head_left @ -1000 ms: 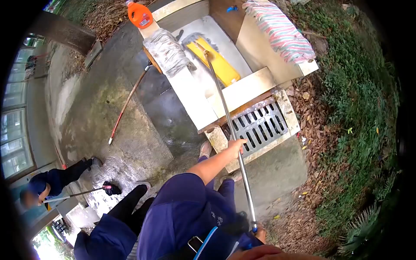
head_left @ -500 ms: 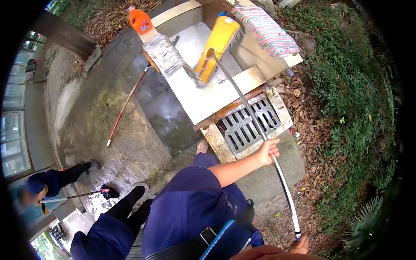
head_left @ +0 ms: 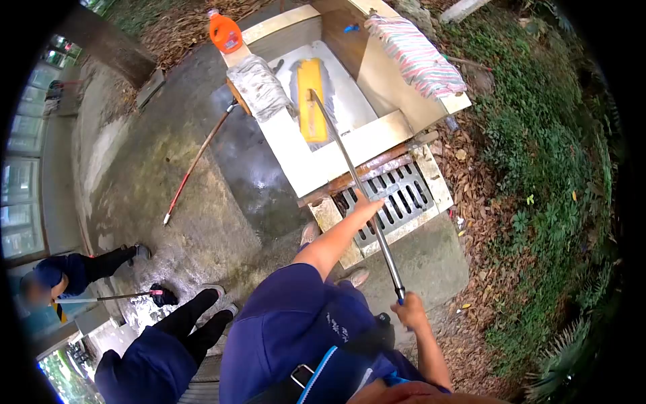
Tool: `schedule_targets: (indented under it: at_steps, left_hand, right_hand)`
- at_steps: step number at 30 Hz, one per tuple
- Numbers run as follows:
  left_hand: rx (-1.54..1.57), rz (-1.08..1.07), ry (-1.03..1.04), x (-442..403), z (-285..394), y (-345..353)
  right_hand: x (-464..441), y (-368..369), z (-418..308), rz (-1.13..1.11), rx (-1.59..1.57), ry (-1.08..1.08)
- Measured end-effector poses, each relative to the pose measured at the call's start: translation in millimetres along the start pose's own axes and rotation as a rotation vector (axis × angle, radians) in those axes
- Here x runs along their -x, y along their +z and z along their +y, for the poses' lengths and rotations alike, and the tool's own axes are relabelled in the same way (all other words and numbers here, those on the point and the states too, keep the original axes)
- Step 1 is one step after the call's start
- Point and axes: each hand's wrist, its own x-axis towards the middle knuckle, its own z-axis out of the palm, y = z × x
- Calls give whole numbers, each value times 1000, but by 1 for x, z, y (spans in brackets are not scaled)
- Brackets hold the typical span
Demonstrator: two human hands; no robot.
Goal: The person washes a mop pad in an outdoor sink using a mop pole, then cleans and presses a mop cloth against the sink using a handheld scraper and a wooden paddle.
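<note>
The right hand (head_left: 410, 312) is closest, its fingers curled round the dark blue end of a metal pole (head_left: 387, 259) and pressed against it. Farther up the same pole, the left hand (head_left: 367, 207) clasps the shaft, one digit sticking out to the right; the far side of this grip is hidden. Between the hands the shaft is bare, slanting forward and to the left.

Under the left hand lies a slotted grate (head_left: 396, 200) in a pale frame, set against the near edge of a stone basin (head_left: 293, 151). The pole passes over that edge and meets the middle of a yellow mop head (head_left: 310, 101), which lies on the basin floor alongside the left wall. Its near end is just beside the inner near left corner, and grey fringe spreads out around it.

A grey-white cloth (head_left: 259, 87) is draped over the basin's left edge, and a striped towel (head_left: 416, 55) covers much of the right edge. Outside the left edge, a red-handled tool (head_left: 197, 160) slants down to the wet ground. An orange bottle (head_left: 225, 34) stands at the far left corner, and a small blue object (head_left: 351, 28) shows near the far right corner.
</note>
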Motion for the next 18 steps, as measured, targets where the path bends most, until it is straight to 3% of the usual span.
schedule_targets:
  at_steps: [2, 3, 5, 6, 8, 10, 11, 13, 14, 15, 16, 18]
  left_hand:
    - [623, -153, 67, 36, 13, -21]
    - [735, -155, 70, 36, 17, -28]
    - [891, -217, 13, 21, 17, -45]
    - [917, -117, 34, 41, 29, -55]
    - [917, -158, 29, 84, 23, -57]
    - [964, -342, -58, 145, 6, -46]
    - [995, -390, -81, 183, 4, -36]
    - [1088, -369, 38, 218, -10, -22]
    - [1028, -389, 120, 234, -14, -16]
    - [1060, -465, 61, 269, -4, -20]
    - [1010, -404, 42, 302, -4, -12]
    - [1007, -383, -16, 359, -20, 11]
  right_hand:
    - [-23, 7, -14, 25, -94, -129]
    - [-15, -6, -50, -71, -232, -123]
    - [-9, -15, -96, -206, -434, -164]
    - [-13, -11, -100, -247, -499, -208]
    - [-25, 3, -98, -420, -837, -234]
    - [-20, 12, -90, -580, -1327, -74]
    - [-25, 17, -71, -767, -1489, -40]
    - [-10, 17, -57, -927, -1504, -111]
    - [11, 16, -46, -846, -1454, -50]
    - [44, 5, -49, -771, -1399, 10]
    - [82, -1, -41, -691, -1290, 48]
    - [121, 6, 0, -798, -1234, 116]
